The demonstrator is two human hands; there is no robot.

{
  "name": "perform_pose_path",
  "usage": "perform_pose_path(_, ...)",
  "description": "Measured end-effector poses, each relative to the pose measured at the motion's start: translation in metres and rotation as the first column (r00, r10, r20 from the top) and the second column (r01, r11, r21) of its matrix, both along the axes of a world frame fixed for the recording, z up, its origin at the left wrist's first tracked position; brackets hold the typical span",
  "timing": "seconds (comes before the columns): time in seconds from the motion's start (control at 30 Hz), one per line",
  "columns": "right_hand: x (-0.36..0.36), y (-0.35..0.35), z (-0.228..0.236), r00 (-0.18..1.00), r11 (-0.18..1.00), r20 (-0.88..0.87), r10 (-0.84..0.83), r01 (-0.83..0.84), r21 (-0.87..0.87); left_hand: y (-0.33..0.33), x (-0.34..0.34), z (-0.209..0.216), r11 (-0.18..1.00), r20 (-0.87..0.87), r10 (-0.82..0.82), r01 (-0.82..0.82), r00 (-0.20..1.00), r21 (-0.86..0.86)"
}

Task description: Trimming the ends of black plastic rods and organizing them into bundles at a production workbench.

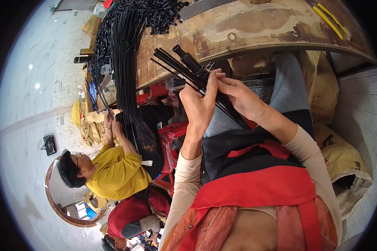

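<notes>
Over my lap, close to the table's near edge, my left hand (200, 100) is closed around several thin black rods (167, 62). They slant from upper left to lower right through its fingers. A black stepped plastic tube (188, 60) lies against the rods and sticks out above the fingers. Beside it, my right hand (244, 100) is pinched, thumb and fingers meeting the left hand at the tube's lower end. Short thin pale strands (209, 65) poke out just above the fingertips. What exactly the right fingertips grip is hidden.
On the worn wooden table (247, 27) lie a heap of small black plastic parts (159, 14), a long bundle of black rods (127, 62) and yellow-handled pliers (327, 21). A co-worker in yellow (117, 171) sits at left. Sacks (339, 154) stand at right.
</notes>
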State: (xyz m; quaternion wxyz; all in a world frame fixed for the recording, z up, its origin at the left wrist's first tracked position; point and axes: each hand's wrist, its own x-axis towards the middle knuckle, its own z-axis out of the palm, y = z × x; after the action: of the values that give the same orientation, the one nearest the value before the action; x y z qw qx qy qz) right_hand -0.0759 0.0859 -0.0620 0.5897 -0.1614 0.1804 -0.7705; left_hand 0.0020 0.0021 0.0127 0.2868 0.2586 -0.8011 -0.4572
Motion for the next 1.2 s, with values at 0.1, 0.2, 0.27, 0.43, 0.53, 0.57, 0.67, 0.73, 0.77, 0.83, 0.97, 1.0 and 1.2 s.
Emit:
perform_pose_path(0.1, 0.0, 0.001, 0.001, 0.998, 0.999, 0.044, 0.038, -0.039, 0.018, 0.006, -0.003, -0.001, 0.999, -0.054, 0.047, -0.047, 0.997, -0.002)
perform_pose_path(0.2, -0.003, 0.0, -0.009, 0.995, 0.995, 0.072, 0.064, -0.069, 0.066, 0.01, -0.006, -0.001, 0.998, -0.059, 0.064, -0.064, 0.996, 0.006)
perform_pose_path(0.27, -0.005, 0.002, -0.005, 0.995, 0.997, 0.082, 0.061, -0.064, 0.04, 0.009, -0.006, -0.001, 0.998, -0.048, 0.056, -0.056, 0.997, 0.0)
perform_pose_path(0.43, -0.008, 0.002, 0.001, 0.995, 1.0, 0.099, 0.004, -0.003, -0.005, 0.003, -0.008, 0.006, 0.966, 0.002, -0.153, 0.15, 0.988, 0.213)
perform_pose_path(0.53, -0.004, 0.011, 0.006, 0.935, 0.966, -0.311, -0.167, 0.219, 0.139, -0.002, -0.012, 0.015, 0.956, 0.087, -0.24, 0.22, 0.967, 0.195)
perform_pose_path(0.57, -0.007, 0.02, 0.001, 0.851, 0.938, -0.504, -0.145, 0.281, 0.204, -0.005, -0.016, 0.015, 0.961, 0.12, -0.262, 0.248, 0.958, 0.124)
perform_pose_path(0.67, -0.025, 0.056, 0.001, 0.553, 0.914, -0.831, -0.061, 0.364, 0.176, -0.008, -0.005, 0.01, 0.946, 0.056, -0.237, 0.217, 0.97, 0.241)
perform_pose_path(0.73, -0.064, 0.083, 0.007, 0.112, 0.85, -0.981, -0.16, 0.52, -0.079, -0.005, 0.001, 0.005, 0.893, -0.032, -0.24, 0.233, 0.97, 0.384)
perform_pose_path(0.77, -0.089, 0.094, 0.019, -0.154, 0.753, -0.975, -0.162, 0.619, -0.223, -0.003, 0.004, 0.0, 0.84, -0.125, -0.229, 0.261, 0.965, 0.475)
perform_pose_path(0.83, -0.148, 0.115, 0.044, -0.625, 0.644, -0.776, 0.086, 0.629, -0.436, 0.004, 0.0, -0.01, 0.811, -0.237, -0.207, 0.302, 0.949, 0.501)
perform_pose_path(0.97, -0.266, 0.145, 0.04, -0.62, 0.373, -0.546, 0.563, 0.78, -0.502, 0.012, -0.006, -0.02, 0.631, -0.458, -0.223, 0.486, 0.86, 0.605)
perform_pose_path(1.0, -0.287, 0.151, 0.031, -0.583, 0.357, -0.549, 0.599, 0.808, -0.468, 0.016, -0.008, -0.016, 0.615, -0.456, -0.186, 0.465, 0.87, 0.637)
perform_pose_path(1.2, -0.329, 0.15, 0.023, -0.638, 0.503, -0.704, 0.311, 0.739, -0.448, 0.022, -0.016, -0.018, 0.541, -0.445, -0.158, 0.454, 0.882, 0.708)
